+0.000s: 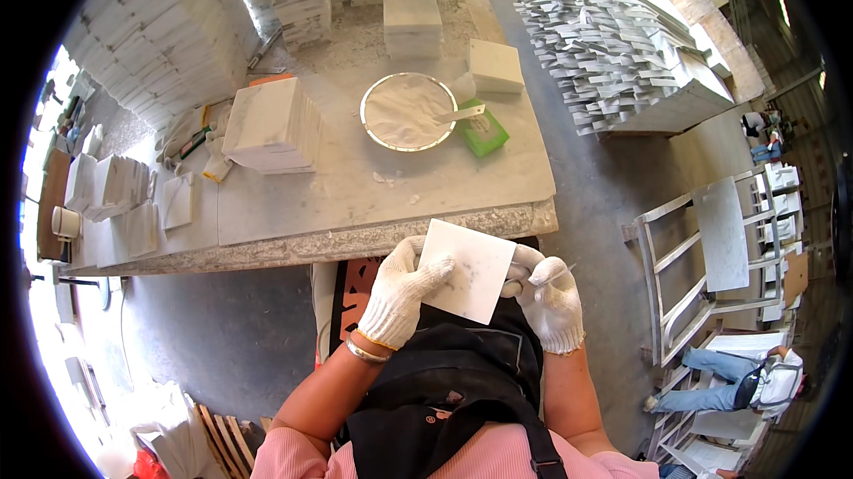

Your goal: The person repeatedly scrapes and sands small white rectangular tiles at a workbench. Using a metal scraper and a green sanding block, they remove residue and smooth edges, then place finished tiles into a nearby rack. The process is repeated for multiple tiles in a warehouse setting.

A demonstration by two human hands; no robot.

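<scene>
A square white marble tile (482, 267) with grey marks is tilted over my lap, just off the table's near edge. My left hand (400, 294), in a white knitted glove, grips it by its left side, thumb lying on the face. My right hand (553, 299), gloved alike, is at the tile's right edge with its fingers curled and the thumb and forefinger close together. Whatever they may pinch is too small to make out. Beyond the tile, a round bowl (363, 120) of white powdery material stands on the table, with a flat scraper (460, 114) resting across its rim.
A green block-like holder (490, 143) lies beside the bowl on the stone-topped table (355, 208). Tile stacks (271, 128) stand to the left, behind and at the right corner (496, 67). Right of the table are a large pile of slabs (595, 43), a metal rack (662, 257) and another person (733, 379).
</scene>
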